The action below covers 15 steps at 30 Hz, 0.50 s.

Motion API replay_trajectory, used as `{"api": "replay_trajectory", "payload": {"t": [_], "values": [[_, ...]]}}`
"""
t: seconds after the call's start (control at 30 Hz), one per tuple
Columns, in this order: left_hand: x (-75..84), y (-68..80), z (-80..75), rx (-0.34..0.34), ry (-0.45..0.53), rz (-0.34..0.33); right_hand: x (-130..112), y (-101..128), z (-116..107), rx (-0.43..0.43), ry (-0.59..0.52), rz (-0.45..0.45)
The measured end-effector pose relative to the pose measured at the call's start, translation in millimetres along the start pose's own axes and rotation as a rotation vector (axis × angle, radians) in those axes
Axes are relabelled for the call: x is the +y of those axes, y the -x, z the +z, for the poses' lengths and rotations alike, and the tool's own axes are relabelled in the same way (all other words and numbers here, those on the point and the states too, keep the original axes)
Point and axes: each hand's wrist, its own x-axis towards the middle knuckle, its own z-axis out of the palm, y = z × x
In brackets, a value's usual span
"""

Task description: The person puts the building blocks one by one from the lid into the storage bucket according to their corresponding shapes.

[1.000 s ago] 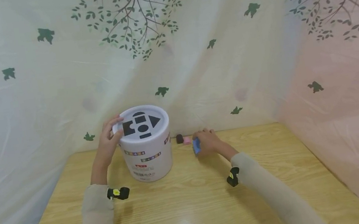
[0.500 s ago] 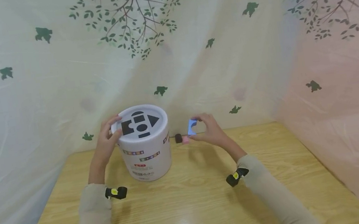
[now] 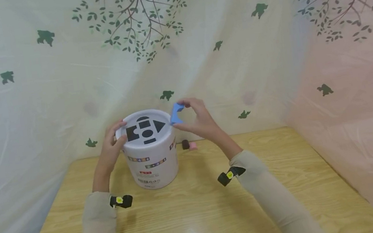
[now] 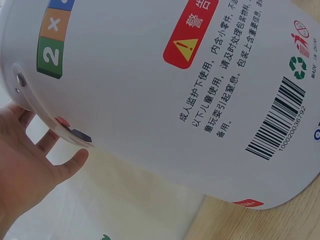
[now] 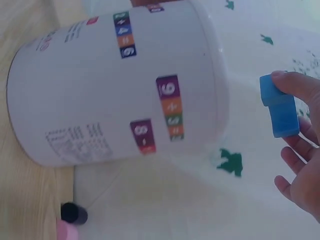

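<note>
A white round tub stands on the wooden table; its lid has black shape-cut holes. My left hand holds the tub's upper left rim, fingers curled over the lid edge. My right hand pinches a blue arch-shaped block in the air just right of the lid's rim. In the right wrist view the blue block sits between thumb and fingers beside the tub's wall.
A dark small block and a pink block lie on the table behind the tub, also low in the right wrist view as the dark block. Printed curtains close in the back and both sides.
My right hand picked the blue block up from the table near the small blocks and carried it up and left to the lid's edge. The left hand stayed on the tub.
</note>
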Motion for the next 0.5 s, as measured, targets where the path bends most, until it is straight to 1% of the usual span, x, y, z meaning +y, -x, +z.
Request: {"api": "replay_trajectory", "payload": {"t": [0.13,0.33,0.5], "values": [[0.6,0.4,0.2,0.002,0.007,0.001,-15,-13,12,-0.047,-0.005,0.001],[-0.8,-0.6,0.1,-0.005,0.008,-0.003,-28,-27,31,-0.121,-0.006,0.034],[-1.2,-0.4,-0.4,-0.010,0.002,-0.006,-35,-35,45,-0.164,-0.004,0.013]]}}
